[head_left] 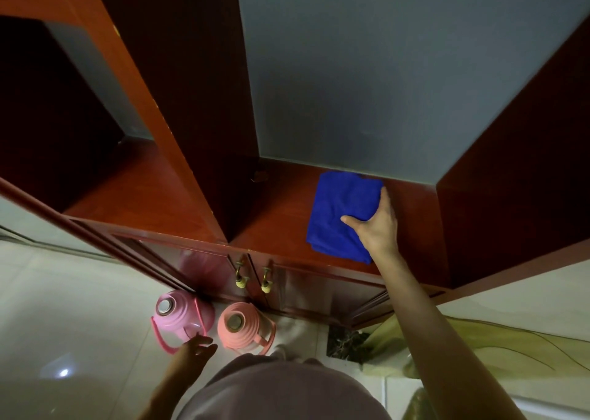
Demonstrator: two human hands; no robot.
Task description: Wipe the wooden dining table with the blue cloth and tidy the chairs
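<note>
You're just at the fetching step, right hand [378, 224] pinching the blue cloth [338, 208] on the shelf [281, 221], left hand [199, 347] loose, so next lift it out.

Right grip [376, 225] pinching blue cloth [336, 218], left grip [198, 350] low, relaxed

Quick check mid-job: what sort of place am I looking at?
Probably a room in a home: a red wooden cabinet with open shelves, a pink flask on the tiled floor, and a blue cloth on a shelf.
</note>
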